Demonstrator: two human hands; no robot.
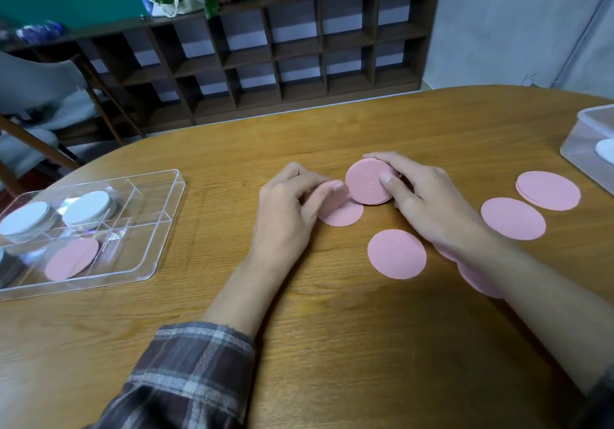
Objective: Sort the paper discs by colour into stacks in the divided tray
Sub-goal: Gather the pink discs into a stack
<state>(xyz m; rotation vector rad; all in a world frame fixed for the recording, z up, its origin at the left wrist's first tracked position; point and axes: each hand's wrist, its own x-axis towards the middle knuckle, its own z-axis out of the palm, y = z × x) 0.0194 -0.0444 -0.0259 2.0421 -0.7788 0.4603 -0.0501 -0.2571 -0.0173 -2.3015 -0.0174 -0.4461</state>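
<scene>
At the table's middle my right hand (428,196) grips a tilted stack of pink discs (367,181), thumb on its face. My left hand (292,206) pinches the edge of a single pink disc (344,212) lying flat beside that stack. More pink discs lie loose: one (396,253) near my wrists, one (513,218) to the right, a small pile (548,190) further right, and some partly hidden under my right forearm (475,279). The clear divided tray (159,229) at the left holds two white stacks (87,206), a pink disc (71,259) and a dark stack at its left edge.
A clear plastic box (589,136) with something white inside stands at the table's right edge. Beyond the table's far edge are a dark wooden shelf unit (265,53) and a grey chair (43,96) at the left.
</scene>
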